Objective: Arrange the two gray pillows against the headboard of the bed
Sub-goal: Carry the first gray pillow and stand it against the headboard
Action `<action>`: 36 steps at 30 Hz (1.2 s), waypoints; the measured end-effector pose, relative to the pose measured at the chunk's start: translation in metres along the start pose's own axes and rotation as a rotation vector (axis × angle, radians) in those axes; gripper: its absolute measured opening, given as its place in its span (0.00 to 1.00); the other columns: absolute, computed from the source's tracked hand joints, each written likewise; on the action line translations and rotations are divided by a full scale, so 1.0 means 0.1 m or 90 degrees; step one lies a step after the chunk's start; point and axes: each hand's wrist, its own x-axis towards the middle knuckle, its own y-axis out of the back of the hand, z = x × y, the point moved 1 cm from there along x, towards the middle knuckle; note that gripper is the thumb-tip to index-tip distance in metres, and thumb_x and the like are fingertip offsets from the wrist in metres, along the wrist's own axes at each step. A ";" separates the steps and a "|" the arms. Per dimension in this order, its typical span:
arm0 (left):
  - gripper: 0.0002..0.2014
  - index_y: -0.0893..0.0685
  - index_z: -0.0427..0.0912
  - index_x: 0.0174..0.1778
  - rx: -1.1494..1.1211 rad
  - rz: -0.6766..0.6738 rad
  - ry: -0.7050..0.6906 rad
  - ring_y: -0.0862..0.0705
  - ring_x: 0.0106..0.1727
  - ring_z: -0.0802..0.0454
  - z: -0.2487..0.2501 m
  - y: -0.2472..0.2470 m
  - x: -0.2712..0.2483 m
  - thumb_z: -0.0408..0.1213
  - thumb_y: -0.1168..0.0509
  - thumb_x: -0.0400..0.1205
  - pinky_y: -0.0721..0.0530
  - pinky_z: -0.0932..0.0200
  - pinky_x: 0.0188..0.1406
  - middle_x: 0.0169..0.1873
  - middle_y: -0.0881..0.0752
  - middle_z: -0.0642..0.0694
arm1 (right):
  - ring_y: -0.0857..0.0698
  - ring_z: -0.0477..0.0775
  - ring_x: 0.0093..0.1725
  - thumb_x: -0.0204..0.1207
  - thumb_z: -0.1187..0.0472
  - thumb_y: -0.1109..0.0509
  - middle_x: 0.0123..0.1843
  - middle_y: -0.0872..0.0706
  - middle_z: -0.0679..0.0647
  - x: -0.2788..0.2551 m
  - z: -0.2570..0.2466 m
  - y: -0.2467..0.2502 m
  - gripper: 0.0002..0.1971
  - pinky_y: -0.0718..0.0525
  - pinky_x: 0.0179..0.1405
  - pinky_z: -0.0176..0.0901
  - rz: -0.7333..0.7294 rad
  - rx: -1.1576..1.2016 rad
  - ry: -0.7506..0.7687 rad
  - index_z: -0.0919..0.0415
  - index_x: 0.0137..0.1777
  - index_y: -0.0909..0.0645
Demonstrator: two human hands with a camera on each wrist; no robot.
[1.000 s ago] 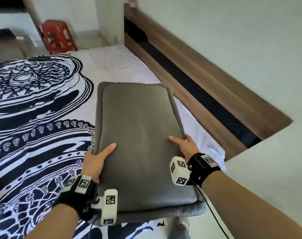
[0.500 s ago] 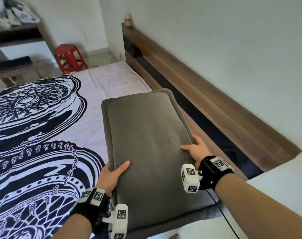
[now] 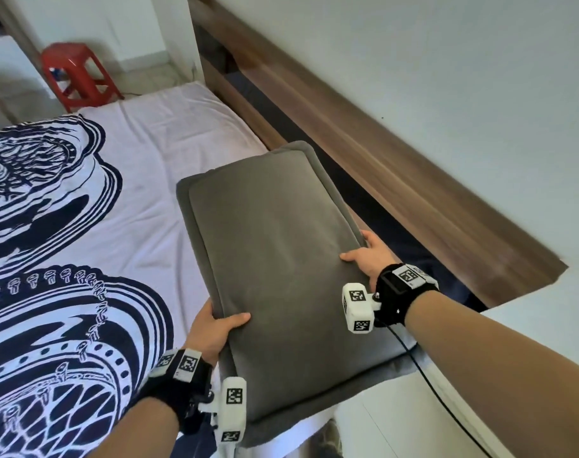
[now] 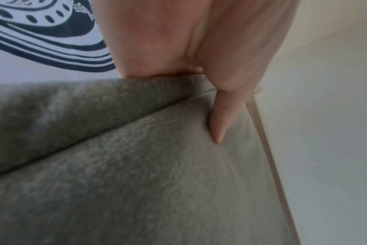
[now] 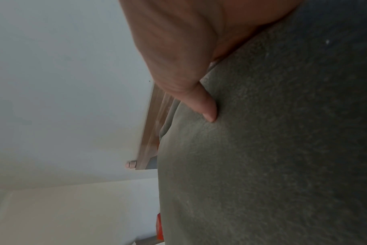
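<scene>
Since a second ago the gray pillow has been carried from over the patterned blanket toward the wooden headboard, its far corner now over the edge of the white sheet beside that board. Both hands are clamped on it: the left hand grips the left edge with the thumb on top, and the right hand grips the right edge likewise. Beyond the bed a red stool stands on the floor.
</scene>
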 end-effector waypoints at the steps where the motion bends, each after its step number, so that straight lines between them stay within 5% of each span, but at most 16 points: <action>1: 0.25 0.15 0.42 0.56 0.012 -0.009 -0.001 0.11 0.55 0.36 -0.01 -0.01 0.08 0.24 0.22 0.62 0.14 0.43 0.56 0.53 0.09 0.37 | 0.12 0.63 0.51 0.72 0.79 0.27 0.63 0.14 0.59 0.06 0.00 0.01 0.34 0.11 0.41 0.53 0.004 -0.011 0.004 0.54 0.76 0.25; 5: 0.24 0.16 0.44 0.59 0.013 -0.013 0.001 0.12 0.57 0.37 -0.27 -0.19 0.62 0.18 0.26 0.71 0.15 0.41 0.60 0.55 0.09 0.39 | 0.12 0.67 0.56 0.72 0.78 0.27 0.65 0.17 0.56 0.63 0.14 -0.01 0.36 0.10 0.50 0.61 0.021 -0.049 -0.014 0.51 0.77 0.26; 9: 0.29 0.20 0.40 0.69 -0.008 0.011 0.009 0.13 0.59 0.38 -0.54 -0.30 1.01 0.17 0.27 0.72 0.16 0.40 0.62 0.59 0.11 0.39 | 0.10 0.69 0.49 0.71 0.79 0.27 0.52 0.12 0.57 1.19 0.39 -0.07 0.32 0.10 0.51 0.70 0.014 -0.055 -0.039 0.50 0.71 0.23; 13: 0.29 0.16 0.44 0.62 -0.025 0.046 0.027 0.12 0.59 0.37 -0.89 -0.50 1.34 0.23 0.22 0.65 0.16 0.39 0.61 0.57 0.09 0.40 | 0.11 0.67 0.51 0.72 0.80 0.28 0.47 0.15 0.48 1.73 0.55 -0.05 0.31 0.10 0.53 0.68 0.003 -0.080 -0.040 0.48 0.67 0.23; 18: 0.29 0.14 0.47 0.60 -0.037 0.080 0.036 0.11 0.57 0.40 -1.19 -0.87 1.73 0.30 0.22 0.61 0.15 0.39 0.60 0.53 0.07 0.44 | 0.10 0.67 0.54 0.69 0.78 0.26 0.57 0.11 0.60 2.37 0.66 0.00 0.29 0.10 0.54 0.69 0.006 -0.130 -0.033 0.45 0.60 0.22; 28: 0.26 0.14 0.44 0.58 -0.030 0.125 0.052 0.11 0.57 0.39 -1.61 -1.23 2.52 0.25 0.23 0.63 0.15 0.39 0.61 0.51 0.07 0.41 | 0.12 0.63 0.58 0.68 0.75 0.23 0.61 0.12 0.56 3.31 1.00 0.09 0.29 0.10 0.58 0.64 -0.006 -0.209 -0.033 0.41 0.59 0.22; 36: 0.27 0.14 0.50 0.56 0.009 0.153 0.024 0.10 0.55 0.43 -1.70 -1.27 2.74 0.34 0.21 0.59 0.14 0.43 0.58 0.49 0.07 0.47 | 0.12 0.62 0.59 0.71 0.77 0.26 0.64 0.12 0.59 3.64 1.18 0.06 0.32 0.11 0.61 0.62 -0.028 -0.181 -0.036 0.47 0.71 0.20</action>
